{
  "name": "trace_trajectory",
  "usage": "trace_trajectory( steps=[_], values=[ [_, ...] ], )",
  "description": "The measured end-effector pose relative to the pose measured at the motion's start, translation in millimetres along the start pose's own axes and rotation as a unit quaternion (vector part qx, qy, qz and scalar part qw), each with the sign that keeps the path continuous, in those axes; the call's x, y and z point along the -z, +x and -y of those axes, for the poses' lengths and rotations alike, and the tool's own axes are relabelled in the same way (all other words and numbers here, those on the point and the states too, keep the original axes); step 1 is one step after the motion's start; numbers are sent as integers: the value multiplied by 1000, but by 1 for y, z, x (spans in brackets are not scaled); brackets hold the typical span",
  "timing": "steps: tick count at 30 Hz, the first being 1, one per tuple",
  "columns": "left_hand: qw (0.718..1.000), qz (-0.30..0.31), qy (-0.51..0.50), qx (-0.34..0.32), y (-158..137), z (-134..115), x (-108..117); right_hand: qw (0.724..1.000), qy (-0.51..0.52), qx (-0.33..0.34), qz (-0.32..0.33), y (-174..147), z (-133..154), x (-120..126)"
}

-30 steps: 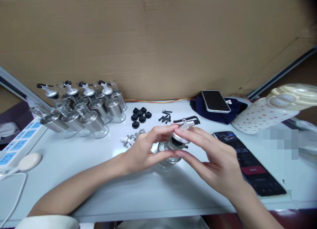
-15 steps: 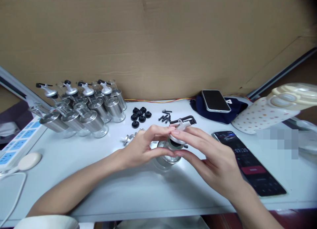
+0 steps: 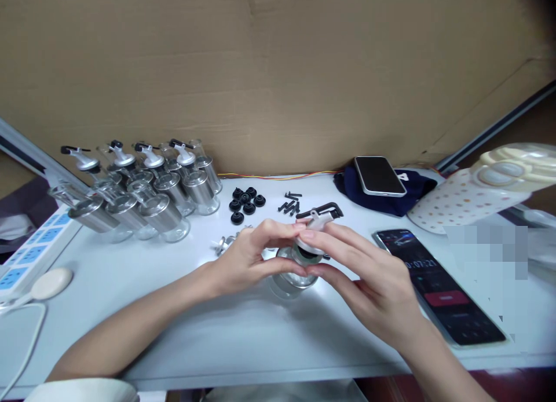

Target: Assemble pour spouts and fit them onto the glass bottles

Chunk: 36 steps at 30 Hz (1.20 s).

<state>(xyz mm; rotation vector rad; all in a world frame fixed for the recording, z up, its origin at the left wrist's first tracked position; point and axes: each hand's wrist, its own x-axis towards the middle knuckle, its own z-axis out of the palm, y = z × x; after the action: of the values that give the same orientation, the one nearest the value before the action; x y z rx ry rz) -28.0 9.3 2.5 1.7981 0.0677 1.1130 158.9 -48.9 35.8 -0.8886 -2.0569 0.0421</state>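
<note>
In front of me a glass oil bottle (image 3: 289, 283) with a metal sleeve stands on the table, partly covered by my hands. On its neck sits a silver pour spout (image 3: 320, 221) with a black flip cap pointing up to the right. My left hand (image 3: 247, 257) closes thumb and fingers around the left side of the spout base and bottle neck. From the right, my right hand (image 3: 376, 277) pinches the same spot, fingers on the silver collar and thumb below. Small silver spout parts (image 3: 223, 244) lie behind my left hand.
Several bottles (image 3: 160, 211) stand back left, some with spouts. Black stoppers (image 3: 244, 199) and small black pieces (image 3: 292, 206) lie mid-table. At right are a phone (image 3: 447, 298), another phone (image 3: 380, 176) on dark cloth, and a dotted tumbler (image 3: 460, 199). A power strip (image 3: 32, 254) borders the left.
Both hands keep the same grip on the spout and neck, with barely any movement. The timer on the phone has advanced by one second.
</note>
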Motion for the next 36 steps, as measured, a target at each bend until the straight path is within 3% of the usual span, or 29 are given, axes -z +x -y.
trace_trajectory(
  steps=[11,19,36],
  values=[
    [1000,0,13,1,2,-4,3,1000,24,0,-7,0,-1,-1],
    [996,8,67,50,2,-9,7,999,48,4,-15,-1,-1,-2],
    [987,16,155,-33,8,-12,4,997,8,34,-65,-8,3,-12]
  ],
)
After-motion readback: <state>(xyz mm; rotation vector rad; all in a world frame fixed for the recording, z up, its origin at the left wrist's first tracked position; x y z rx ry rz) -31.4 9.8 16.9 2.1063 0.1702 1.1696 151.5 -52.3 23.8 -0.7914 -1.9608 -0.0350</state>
